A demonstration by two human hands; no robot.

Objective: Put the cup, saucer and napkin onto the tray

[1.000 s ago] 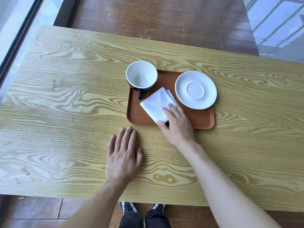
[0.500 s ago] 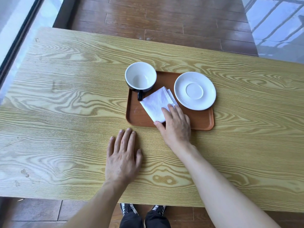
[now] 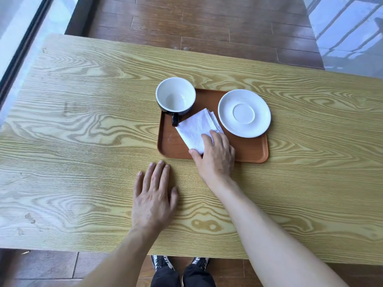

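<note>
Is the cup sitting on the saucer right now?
No, the cup stands at the tray's far left corner, apart from the empty saucer on the right side.

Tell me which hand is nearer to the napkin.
Right. The right hand rests its fingers on the napkin on the tray. The left hand lies flat on the table, short of the tray.

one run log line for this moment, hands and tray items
left hand: flat on table | right hand: fingers on napkin | cup, saucer, napkin: on tray
</note>
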